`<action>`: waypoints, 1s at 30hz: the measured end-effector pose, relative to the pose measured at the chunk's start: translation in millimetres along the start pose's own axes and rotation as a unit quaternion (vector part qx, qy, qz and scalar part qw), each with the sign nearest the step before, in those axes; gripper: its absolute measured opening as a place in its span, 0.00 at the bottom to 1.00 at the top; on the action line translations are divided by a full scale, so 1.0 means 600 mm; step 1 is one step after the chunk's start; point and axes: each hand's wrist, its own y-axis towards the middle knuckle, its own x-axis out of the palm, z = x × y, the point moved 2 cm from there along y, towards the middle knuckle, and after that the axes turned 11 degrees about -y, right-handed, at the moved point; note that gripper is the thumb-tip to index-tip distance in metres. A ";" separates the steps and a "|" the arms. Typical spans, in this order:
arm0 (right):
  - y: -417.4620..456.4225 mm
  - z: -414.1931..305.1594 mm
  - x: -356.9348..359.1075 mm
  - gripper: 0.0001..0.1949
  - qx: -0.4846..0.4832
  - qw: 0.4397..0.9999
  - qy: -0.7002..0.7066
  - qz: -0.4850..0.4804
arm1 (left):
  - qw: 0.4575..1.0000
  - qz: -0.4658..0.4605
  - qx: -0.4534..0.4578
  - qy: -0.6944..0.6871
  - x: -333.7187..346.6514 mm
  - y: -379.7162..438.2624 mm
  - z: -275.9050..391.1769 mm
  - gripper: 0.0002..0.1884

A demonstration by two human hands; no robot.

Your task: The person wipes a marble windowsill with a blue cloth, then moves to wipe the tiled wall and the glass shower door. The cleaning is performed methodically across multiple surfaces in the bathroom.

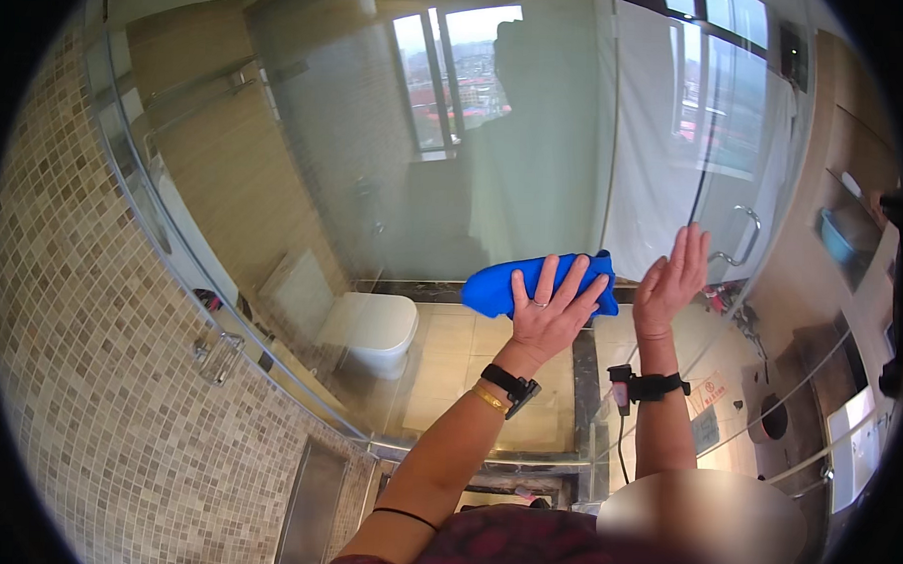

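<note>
A folded blue cloth [488,287] lies flat against a clear glass panel [438,229]. My left hand [555,308] presses on it with spread fingers, a ring on one of them. To its right, my right hand [669,286] is raised with fingers straight and close together, and no object shows in it. Whether its edge touches the glass I cannot tell. Both wrists wear black straps, and the left one also has a gold bracelet. A curved metal door handle [751,236] is on the glass to the right of my right hand.
Through the glass a white toilet [379,324] stands on tiles. A mosaic wall [121,330] with a metal soap holder [221,357] is at left. White fabric [650,155] hangs behind glass. At right are a blue basin [836,236] on a shelf and a white sink [854,449].
</note>
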 end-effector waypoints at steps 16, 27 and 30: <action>-0.002 -0.015 0.002 0.27 0.027 0.999 -0.013 0.014 | 0.933 0.126 -0.305 0.143 -0.197 -0.153 -0.313 0.28; 0.001 -0.014 0.006 0.26 0.003 1.000 0.004 0.029 | 0.998 0.026 -0.043 0.029 -0.053 -0.015 -0.081 0.25; 0.003 -0.060 -0.009 0.26 0.042 0.998 0.043 0.020 | 0.999 0.026 -0.038 0.029 -0.085 -0.022 -0.129 0.27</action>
